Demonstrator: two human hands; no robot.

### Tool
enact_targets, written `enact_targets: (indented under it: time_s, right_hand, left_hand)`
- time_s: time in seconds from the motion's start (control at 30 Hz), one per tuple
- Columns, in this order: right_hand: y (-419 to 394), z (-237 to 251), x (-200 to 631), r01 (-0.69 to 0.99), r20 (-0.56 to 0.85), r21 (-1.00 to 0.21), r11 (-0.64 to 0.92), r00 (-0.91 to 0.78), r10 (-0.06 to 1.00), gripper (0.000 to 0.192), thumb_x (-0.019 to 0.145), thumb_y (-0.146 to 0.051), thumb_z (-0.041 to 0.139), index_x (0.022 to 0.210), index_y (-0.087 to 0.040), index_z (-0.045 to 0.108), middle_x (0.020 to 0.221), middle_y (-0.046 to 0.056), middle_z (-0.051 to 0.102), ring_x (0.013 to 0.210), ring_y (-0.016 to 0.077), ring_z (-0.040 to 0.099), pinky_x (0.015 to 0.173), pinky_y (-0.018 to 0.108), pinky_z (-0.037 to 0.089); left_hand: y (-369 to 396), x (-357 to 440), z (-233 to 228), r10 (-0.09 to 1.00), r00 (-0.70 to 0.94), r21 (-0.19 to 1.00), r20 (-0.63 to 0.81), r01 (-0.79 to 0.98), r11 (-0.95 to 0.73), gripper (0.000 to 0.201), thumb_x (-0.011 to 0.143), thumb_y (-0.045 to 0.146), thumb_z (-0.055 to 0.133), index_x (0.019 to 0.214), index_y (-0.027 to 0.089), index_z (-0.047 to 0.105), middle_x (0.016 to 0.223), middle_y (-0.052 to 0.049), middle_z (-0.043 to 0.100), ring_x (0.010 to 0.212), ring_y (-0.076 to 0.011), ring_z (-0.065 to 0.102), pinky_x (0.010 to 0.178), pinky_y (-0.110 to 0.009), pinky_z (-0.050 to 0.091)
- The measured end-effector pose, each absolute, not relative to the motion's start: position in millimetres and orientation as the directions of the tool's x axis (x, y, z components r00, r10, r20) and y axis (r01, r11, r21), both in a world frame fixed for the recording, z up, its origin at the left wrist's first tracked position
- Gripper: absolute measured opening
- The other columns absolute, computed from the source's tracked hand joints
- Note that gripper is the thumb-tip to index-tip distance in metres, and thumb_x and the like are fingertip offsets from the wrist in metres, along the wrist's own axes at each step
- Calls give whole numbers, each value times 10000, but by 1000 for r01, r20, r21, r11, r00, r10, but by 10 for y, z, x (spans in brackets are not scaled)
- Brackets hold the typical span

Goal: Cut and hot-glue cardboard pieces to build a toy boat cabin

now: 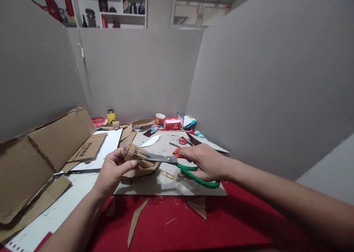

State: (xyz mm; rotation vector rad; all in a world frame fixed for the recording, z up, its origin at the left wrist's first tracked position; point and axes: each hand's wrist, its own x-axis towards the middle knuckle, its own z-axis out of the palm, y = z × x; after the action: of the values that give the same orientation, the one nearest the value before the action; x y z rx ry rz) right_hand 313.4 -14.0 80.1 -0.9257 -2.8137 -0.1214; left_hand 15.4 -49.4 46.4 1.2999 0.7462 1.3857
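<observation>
My left hand (pixel 112 171) pinches a piece of brown cardboard (pixel 132 151) with dark printing on it, thumb in front and fingers behind. In my right hand (pixel 206 163) is a pair of scissors (pixel 169 158) with one orange and one green handle. The scissors' blades point left and meet the cardboard just right of my left thumb. Below the blades, a curved cardboard shape (pixel 146 171) is partly covered by the held piece. Yellow rubber bands or loops (pixel 169 175) lie on the pale board (pixel 193 185) beneath my right hand.
Large cardboard sheets (pixel 63 137) stand at the left over white paper (pixel 66 200). Cardboard scraps (pixel 136 220) lie on the red tablecloth (pixel 166 233). Farther back are red-handled scissors (pixel 184 141), a paper cup (pixel 159 119), a red tissue pack (pixel 172 123) and a yellow jar (pixel 111 116). Grey partitions (pixel 138 71) surround the table.
</observation>
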Motion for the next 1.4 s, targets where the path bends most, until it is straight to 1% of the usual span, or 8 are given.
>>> enact_targets:
  time_s: [0.37, 0.43, 0.53, 0.67, 0.83, 1.1, 1.3, 1.4]
  right_hand:
    - [-154, 899, 3283, 633, 262, 232, 738, -772, 580, 419, 884, -488, 490, 1058, -131, 621, 991, 147, 690, 815, 257, 654, 674, 337, 445]
    - [-143, 911, 3340, 664, 295, 223, 714, -744, 599, 420, 880, -488, 500, 1043, -122, 626, 994, 162, 686, 815, 258, 645, 667, 333, 436]
    - [-182, 891, 3380, 705, 310, 21, 709, -679, 666, 426, 870, -514, 523, 1009, -126, 627, 832, 105, 670, 677, 200, 587, 606, 294, 408]
    - [-388, 839, 3270, 556, 175, -428, 713, -722, 669, 427, 907, -536, 454, 862, -140, 610, 696, 28, 563, 622, 144, 491, 582, 254, 392]
    - [-630, 834, 3043, 391, -83, -808, 442, -817, 570, 513, 909, -638, 401, 764, -163, 528, 617, -24, 441, 557, 107, 420, 517, 226, 359]
    - [-670, 873, 2945, 387, -124, -855, 345, -799, 588, 554, 907, -655, 344, 709, -189, 568, 520, -1, 485, 488, 142, 487, 493, 269, 401]
    - [-734, 977, 2932, 427, -176, -850, 310, -783, 597, 536, 931, -605, 334, 792, -186, 637, 542, 8, 500, 504, 158, 508, 525, 298, 443]
    - [-714, 934, 2931, 431, -154, -832, 349, -785, 601, 558, 925, -622, 343, 812, -172, 654, 567, 18, 516, 535, 163, 523, 543, 303, 452]
  left_hand:
    - [-534, 154, 455, 926, 90, 921, 366, -178, -347, 97, 699, 170, 803, 746, 176, 718, 792, -8, 734, 773, -162, 664, 776, -265, 540]
    - [-523, 130, 465, 924, 54, 913, 378, -187, -362, 103, 704, 180, 798, 774, 193, 723, 838, -5, 748, 804, -171, 670, 775, -266, 543]
    - [-507, 94, 475, 921, 12, 902, 390, -207, -379, 199, 705, 188, 789, 894, 228, 743, 921, -2, 760, 859, -188, 678, 767, -273, 552]
    - [-505, 76, 478, 918, 8, 898, 397, -210, -387, 243, 694, 167, 777, 927, 233, 755, 903, -4, 762, 846, -186, 679, 753, -260, 551]
    - [-502, 77, 472, 913, 23, 898, 407, -192, -396, 210, 678, 143, 766, 872, 221, 758, 783, 10, 744, 687, -150, 639, 648, -231, 531]
    - [-505, 85, 460, 914, 11, 898, 405, -190, -396, 249, 667, 174, 782, 912, 208, 755, 889, -25, 767, 837, -220, 686, 780, -304, 546]
    - [-512, 118, 468, 922, 17, 905, 387, -198, -377, 305, 685, 236, 805, 981, 206, 741, 974, -39, 765, 921, -230, 691, 850, -311, 539]
    - [-504, 136, 453, 933, -2, 915, 361, -194, -354, 304, 712, 287, 802, 992, 192, 733, 940, -47, 765, 855, -219, 702, 813, -313, 555]
